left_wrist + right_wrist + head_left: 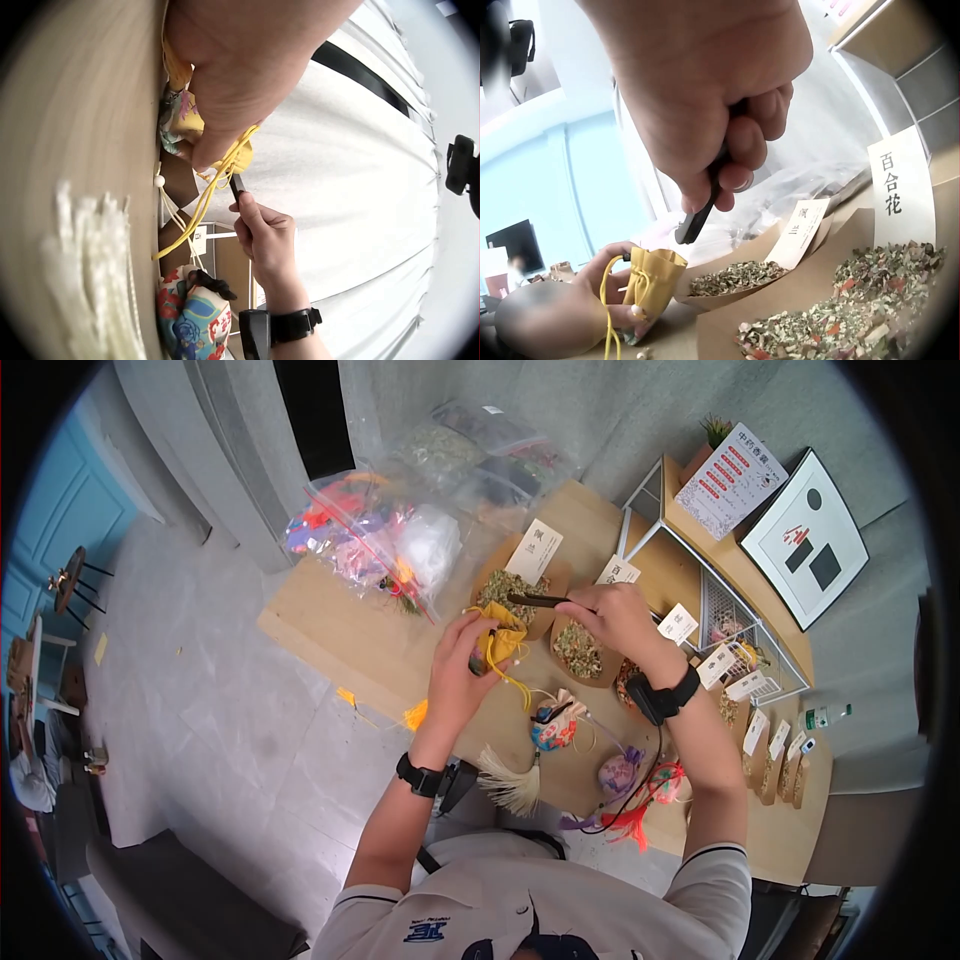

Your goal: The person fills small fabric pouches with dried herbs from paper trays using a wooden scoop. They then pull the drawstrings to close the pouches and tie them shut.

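My left hand (458, 672) grips a small yellow drawstring pouch (503, 638), its mouth gathered open and its yellow cords hanging. In the right wrist view the pouch (655, 279) stands upright with a bead on its cord. My right hand (612, 622) holds a dark, slim-handled tool (540, 601) whose tip points toward the pouch mouth; its full shape is partly hidden by the fingers. Just behind the pouch are dried herbs (505, 588) in a brown paper tray. A second heap of dried herbs (855, 322), with red bits, lies below my right hand.
Finished-looking floral sachets (555, 722) with tassels lie near the front edge, one purple (620, 770). Clear plastic bags (370, 540) fill the back left. A wire-sided shelf (720, 550) carries a sign (732, 480) and a framed board (808, 540). Several labelled trays run along the right.
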The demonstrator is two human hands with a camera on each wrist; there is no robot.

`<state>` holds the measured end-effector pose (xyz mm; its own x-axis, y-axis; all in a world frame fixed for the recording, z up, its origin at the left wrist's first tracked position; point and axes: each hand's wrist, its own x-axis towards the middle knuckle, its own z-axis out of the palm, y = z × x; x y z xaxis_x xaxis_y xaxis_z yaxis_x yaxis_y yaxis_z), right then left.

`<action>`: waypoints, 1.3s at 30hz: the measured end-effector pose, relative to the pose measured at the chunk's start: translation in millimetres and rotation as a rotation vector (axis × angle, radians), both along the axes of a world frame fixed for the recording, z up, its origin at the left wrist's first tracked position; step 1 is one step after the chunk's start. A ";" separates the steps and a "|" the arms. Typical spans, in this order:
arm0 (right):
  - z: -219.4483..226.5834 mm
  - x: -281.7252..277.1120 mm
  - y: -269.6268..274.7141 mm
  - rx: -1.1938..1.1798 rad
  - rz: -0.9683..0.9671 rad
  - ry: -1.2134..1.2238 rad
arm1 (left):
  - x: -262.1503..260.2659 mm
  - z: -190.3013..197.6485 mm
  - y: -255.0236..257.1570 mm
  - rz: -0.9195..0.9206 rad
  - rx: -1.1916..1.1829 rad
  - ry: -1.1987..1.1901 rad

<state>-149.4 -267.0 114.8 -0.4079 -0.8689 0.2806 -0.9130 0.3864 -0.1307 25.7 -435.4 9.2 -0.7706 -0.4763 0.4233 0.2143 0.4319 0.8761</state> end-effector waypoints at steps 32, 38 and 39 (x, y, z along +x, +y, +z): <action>-20.7 11.7 -0.6 0.187 -0.061 0.300 | -0.7 -1.9 -0.4 0.003 -0.004 -0.006; -25.2 1.6 2.4 0.183 -0.102 0.264 | -1.5 -1.2 -0.7 0.005 0.012 0.000; -26.3 0.3 1.8 0.188 -0.122 0.223 | -1.5 -1.3 -1.1 0.006 0.004 0.000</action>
